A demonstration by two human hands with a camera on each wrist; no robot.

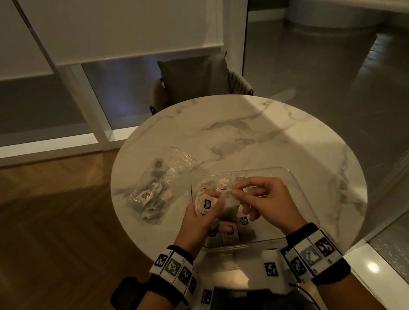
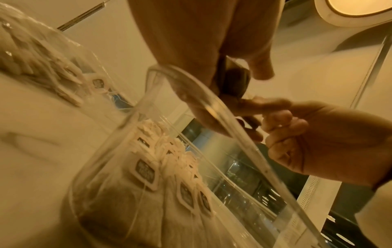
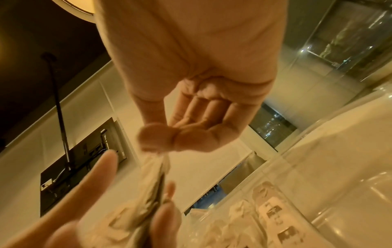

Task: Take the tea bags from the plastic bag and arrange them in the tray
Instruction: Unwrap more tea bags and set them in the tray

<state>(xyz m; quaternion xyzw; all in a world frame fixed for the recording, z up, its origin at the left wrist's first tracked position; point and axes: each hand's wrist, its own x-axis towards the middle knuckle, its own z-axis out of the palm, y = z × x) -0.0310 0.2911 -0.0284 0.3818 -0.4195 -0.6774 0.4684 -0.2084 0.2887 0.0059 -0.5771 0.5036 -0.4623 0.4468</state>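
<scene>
Over the clear plastic tray (image 1: 288, 178), my left hand (image 1: 203, 219) grips a small bunch of white tea bags (image 1: 225, 205), one dark-printed tag facing up. My right hand (image 1: 239, 189) pinches the top of one tea bag from that bunch between thumb and forefinger (image 3: 158, 139); the bag (image 3: 153, 182) hangs down to the left hand's fingers (image 3: 97, 174). More tea bags (image 2: 148, 174) stand in rows in the tray's left part, behind its rim (image 2: 210, 109). The clear plastic bag (image 1: 155, 185) lies left of the tray, with several tea bags in it.
The tray and bag sit on a round marble table (image 1: 247, 127). A dark chair with a cushion (image 1: 196, 79) stands at the far side. Wooden floor lies to the left, glass panels to the right.
</scene>
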